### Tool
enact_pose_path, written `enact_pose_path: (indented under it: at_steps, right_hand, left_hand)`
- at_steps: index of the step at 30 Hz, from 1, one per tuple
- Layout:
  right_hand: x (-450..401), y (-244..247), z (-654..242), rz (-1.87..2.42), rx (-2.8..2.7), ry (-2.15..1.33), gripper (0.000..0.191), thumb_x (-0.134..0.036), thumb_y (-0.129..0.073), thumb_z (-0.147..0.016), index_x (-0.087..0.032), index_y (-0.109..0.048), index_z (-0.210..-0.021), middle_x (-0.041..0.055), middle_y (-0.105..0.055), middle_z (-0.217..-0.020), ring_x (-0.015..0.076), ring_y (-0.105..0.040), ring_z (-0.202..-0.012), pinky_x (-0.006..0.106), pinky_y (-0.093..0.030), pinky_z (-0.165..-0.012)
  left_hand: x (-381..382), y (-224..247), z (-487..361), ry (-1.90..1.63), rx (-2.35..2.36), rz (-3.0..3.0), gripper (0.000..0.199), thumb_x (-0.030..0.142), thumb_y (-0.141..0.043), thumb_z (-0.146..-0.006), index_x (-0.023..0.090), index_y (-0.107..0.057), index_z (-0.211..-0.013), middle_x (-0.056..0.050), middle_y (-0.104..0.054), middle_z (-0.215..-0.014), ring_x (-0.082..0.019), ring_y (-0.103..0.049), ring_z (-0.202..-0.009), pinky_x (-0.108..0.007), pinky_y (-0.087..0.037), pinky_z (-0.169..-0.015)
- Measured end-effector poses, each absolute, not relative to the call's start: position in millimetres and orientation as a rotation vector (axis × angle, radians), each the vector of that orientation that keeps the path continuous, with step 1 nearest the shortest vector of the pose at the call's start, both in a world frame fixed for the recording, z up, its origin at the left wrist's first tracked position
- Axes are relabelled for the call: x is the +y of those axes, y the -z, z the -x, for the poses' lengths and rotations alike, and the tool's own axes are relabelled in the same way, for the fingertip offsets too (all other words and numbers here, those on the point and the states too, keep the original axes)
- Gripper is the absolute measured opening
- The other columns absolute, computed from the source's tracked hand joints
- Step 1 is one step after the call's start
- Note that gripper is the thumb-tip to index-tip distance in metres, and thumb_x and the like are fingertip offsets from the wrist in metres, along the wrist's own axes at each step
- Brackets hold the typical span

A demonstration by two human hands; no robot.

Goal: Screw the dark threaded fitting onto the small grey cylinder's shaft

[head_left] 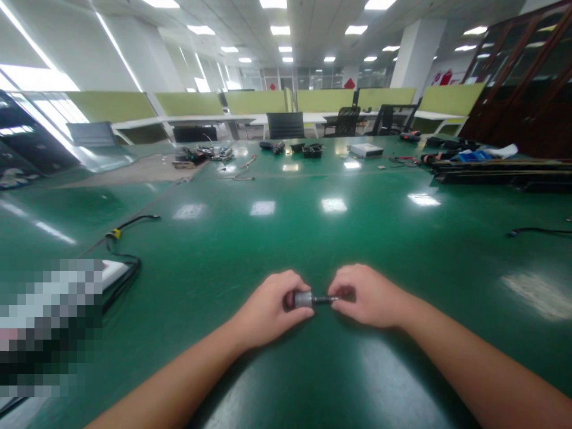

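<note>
Low over the green table, my left hand is closed around a short grey metal cylinder, gripped between thumb and fingers. A thin dark shaft sticks out of the cylinder to the right, lying roughly level. My right hand pinches the shaft's far end with thumb and forefinger. The fingertips hide that end, so its shape cannot be made out. What exact kind of part this is does not show.
On the left a blurred-out device lies beside a black cable. Further back are a tangle of small parts, a flat silver box and long dark bars. The green tabletop reflects the ceiling lights.
</note>
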State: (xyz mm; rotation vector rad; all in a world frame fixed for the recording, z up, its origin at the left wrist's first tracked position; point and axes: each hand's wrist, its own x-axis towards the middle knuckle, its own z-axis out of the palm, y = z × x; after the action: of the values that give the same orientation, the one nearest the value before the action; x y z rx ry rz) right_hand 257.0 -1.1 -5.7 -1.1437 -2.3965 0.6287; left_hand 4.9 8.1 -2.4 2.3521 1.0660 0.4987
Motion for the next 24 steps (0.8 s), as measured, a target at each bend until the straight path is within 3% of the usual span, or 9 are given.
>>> enact_pose_path:
  at_steps: [3, 8, 13, 24]
  right_hand:
    - [-4, 14, -240, 1.111, -2.379, -0.506, 0.007, -0.024, -0.069, -0.088, -0.022, -0.073, -0.093, 0.0017, -0.071, -0.09, 0.0182, -0.062, -0.089, 0.032, -0.041, -0.081]
    - [-6, 20, -229, 1.144, -2.377, -0.44, 0.007, -0.026, -0.069, -0.089, -0.024, -0.073, -0.095, 0.001, -0.072, -0.091, 0.0183, -0.061, -0.088, 0.032, -0.038, -0.079]
    - [-7, 18, -232, 1.143, -2.316, -0.468, 0.007, -0.025, -0.074, -0.086, -0.023, -0.071, -0.092, -0.0013, -0.072, -0.086, 0.0165, -0.061, -0.083, 0.032, -0.037, -0.078]
    - [-6, 19, -233, 1.039, -2.331, -0.478, 0.007, -0.022, -0.071, -0.085, -0.022, -0.073, -0.092, 0.0012, -0.073, -0.087, 0.0179, -0.063, -0.084, 0.033, -0.039, -0.081]
  left_hand:
    - [8, 5, -4, -0.531, 1.045, -2.377, 0.02, 0.029, -0.076, -0.082, 0.021, -0.064, -0.096, 0.0, -0.06, -0.087, -0.017, -0.055, -0.08, -0.028, -0.039, -0.072]
    - [7, 4, -5, -0.546, 1.046, -2.367, 0.027, 0.033, -0.079, -0.079, 0.02, -0.066, -0.099, -0.001, -0.062, -0.09, -0.018, -0.056, -0.082, -0.029, -0.041, -0.073]
    - [7, 1, -7, -0.538, 1.051, -2.318, 0.016, 0.034, -0.065, -0.091, 0.02, -0.067, -0.1, -0.001, -0.063, -0.086, -0.016, -0.056, -0.076, -0.028, -0.042, -0.07]
    - [7, 2, -6, -0.551, 1.035, -2.319, 0.018, 0.03, -0.074, -0.083, 0.019, -0.064, -0.094, 0.0, -0.062, -0.086, -0.016, -0.056, -0.077, -0.027, -0.041, -0.07]
